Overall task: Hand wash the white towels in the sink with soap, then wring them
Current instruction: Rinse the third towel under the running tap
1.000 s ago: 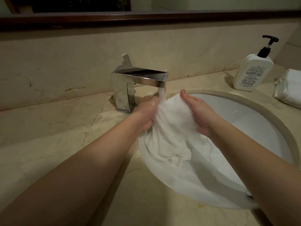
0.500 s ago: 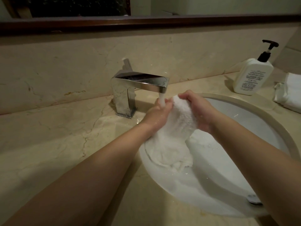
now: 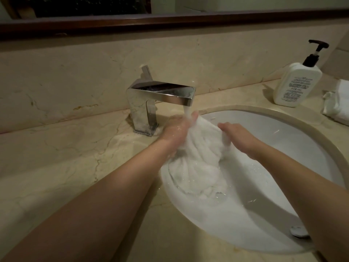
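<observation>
Your left hand [image 3: 176,132] grips the wet white towel [image 3: 200,159] just below the spout of the faucet [image 3: 160,95], its fingers curled round the bunched top where the running water lands, while your right hand [image 3: 238,138] holds the same towel from the side away from the faucet, fingers bent down into the cloth. The towel hangs from both hands into the sink [image 3: 294,133] in front of the faucet. Beyond the sink from the faucet, a soap bottle [image 3: 297,85] and a folded towel [image 3: 340,104] rest on the table [image 3: 56,157].

a bathroom; marble vanity counter [image 3: 56,167], white sink [image 3: 283,148], chrome faucet [image 3: 160,93], mirror frame [image 3: 170,21]
</observation>
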The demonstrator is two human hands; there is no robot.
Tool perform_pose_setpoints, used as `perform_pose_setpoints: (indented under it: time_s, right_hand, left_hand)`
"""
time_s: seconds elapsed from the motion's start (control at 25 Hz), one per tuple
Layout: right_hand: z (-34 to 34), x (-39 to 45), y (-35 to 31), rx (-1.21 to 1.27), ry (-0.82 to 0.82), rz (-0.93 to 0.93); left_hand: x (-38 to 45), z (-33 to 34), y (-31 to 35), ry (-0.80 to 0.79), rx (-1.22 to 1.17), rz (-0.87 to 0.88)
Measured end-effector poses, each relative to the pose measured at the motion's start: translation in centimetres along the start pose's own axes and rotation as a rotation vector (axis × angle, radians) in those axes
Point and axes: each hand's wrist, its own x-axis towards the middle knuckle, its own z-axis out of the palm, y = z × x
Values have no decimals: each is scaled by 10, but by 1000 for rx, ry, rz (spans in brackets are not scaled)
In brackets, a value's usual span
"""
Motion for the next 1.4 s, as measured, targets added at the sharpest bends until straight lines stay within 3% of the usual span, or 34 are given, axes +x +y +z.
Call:
perform_pose_setpoints:
  time_s: [0.16,0.36,0.48,0.64,0.76,0.96,1.12,1.24,1.32,1.4]
  right_hand:
    - [11,-6,-19,305,-33,-123]
    - [13,-6,-32,434,-88,-150]
    - [7,-1,-26,355,-51,-174]
    - [10,1,-17,95,-26,-158]
    - [12,4,-10,39,-20,-195]
    - [-2,-3,-22,378,49,-236]
    - [-4,-7,-30,400,-92,-285]
    - [-2,-3,-28,518,-145,-220]
    - [-1,-1,-21,468,-92,-137]
    - [2,0,-12,219,-74,-122]
  left_hand:
    - [1,5,-6,-2,204,15]
    - [-7,4,1,-105,282,142]
    - [-5,7,0,-162,483,236]
    - [-1,5,1,-72,236,274]
    - [-4,0,4,48,204,250]
    - [-7,1,10,108,29,174]
    - [-8,7,4,-49,163,282]
    - [-7,4,4,-172,350,304]
    - [-3,5,2,-119,426,316]
    - [-7,6,6,-22,266,281]
